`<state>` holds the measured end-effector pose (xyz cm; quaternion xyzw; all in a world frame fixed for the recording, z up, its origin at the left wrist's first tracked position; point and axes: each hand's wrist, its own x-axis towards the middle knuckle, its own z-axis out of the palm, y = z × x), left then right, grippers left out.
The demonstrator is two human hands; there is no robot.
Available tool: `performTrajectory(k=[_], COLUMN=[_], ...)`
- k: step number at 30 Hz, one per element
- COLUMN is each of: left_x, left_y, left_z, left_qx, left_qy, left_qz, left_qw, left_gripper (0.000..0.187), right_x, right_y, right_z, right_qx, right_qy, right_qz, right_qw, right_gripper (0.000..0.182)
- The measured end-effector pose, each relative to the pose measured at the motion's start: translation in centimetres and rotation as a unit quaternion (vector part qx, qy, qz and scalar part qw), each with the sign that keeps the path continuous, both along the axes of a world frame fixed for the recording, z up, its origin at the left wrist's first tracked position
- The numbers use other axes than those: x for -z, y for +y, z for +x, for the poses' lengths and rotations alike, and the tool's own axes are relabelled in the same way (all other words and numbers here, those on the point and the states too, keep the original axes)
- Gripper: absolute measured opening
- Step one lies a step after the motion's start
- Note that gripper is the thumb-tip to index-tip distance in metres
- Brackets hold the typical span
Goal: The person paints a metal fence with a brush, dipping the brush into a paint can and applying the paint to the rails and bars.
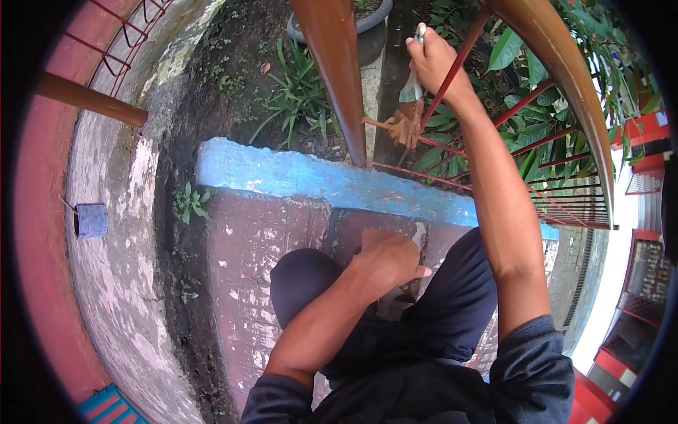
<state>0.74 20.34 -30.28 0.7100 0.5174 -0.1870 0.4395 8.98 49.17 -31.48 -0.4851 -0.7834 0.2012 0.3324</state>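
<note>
My right hand (pixel 432 60) is closed around a paintbrush (pixel 411 90), whose bristles point down and look brown. The bristle end is at a brown, jagged piece (pixel 404 131) on the fence, beside a thick brown post (pixel 332 71). Whether bristles and piece touch is hard to tell. My left hand (pixel 388 260) is curled with the thumb out, low between my knees. Something partly see-through (pixel 393 305) shows below that hand, mostly hidden, and what the fingers hold cannot be made out.
Thin red bars (pixel 519 106) and a curved brown rail (pixel 565 49) stand around my right forearm. A low wall with a blue top edge (pixel 282 173) lies before my knees. Plants (pixel 300 88) and a pot (pixel 371 39) are beyond; a small tin (pixel 92 220) hangs at left.
</note>
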Motion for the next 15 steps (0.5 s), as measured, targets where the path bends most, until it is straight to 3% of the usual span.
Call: performTrajectory(k=[1, 5, 8, 9, 13, 15], left_x=[0.2, 0.9, 1.0, 0.8, -0.1, -0.6], left_y=[-0.2, -1.1, -1.7, -1.7, -1.6, -2.0], left_z=[0.0, 0.3, 0.7, 0.8, 1.0, 1.2], left_qx=[-0.007, -0.023, -0.026, -0.013, -0.017, 0.035], left_qy=[-0.002, -0.013, -0.013, -0.008, -0.016, 0.006], left_qz=[-0.002, 0.028, 0.03, 0.035, 0.01, 0.023], left_qw=[1.0, 0.999, 0.999, 0.999, 1.0, 0.999], left_gripper=[0.066, 0.062, 0.058, 0.056, 0.052, 0.038], right_x=[-0.2, -1.8, -0.5, 0.0, 1.4, 1.1], right_y=[0.0, -0.6, 0.1, 0.3, 0.6, 0.6], right_z=[-0.1, -0.1, -0.3, -0.5, 0.3, 1.2], right_qx=[-0.005, 0.048, 0.05, 0.051, -0.019, -0.029], right_qy=[0.005, 0.092, 0.353, 0.376, 0.2, 0.11], right_qz=[0.042, -0.003, -0.189, -0.221, -0.09, -0.022], right_qw=[0.999, 0.995, 0.915, 0.899, 0.975, 0.993], right_gripper=[0.049, 0.042, 0.03, 0.024, 0.033, 0.04])
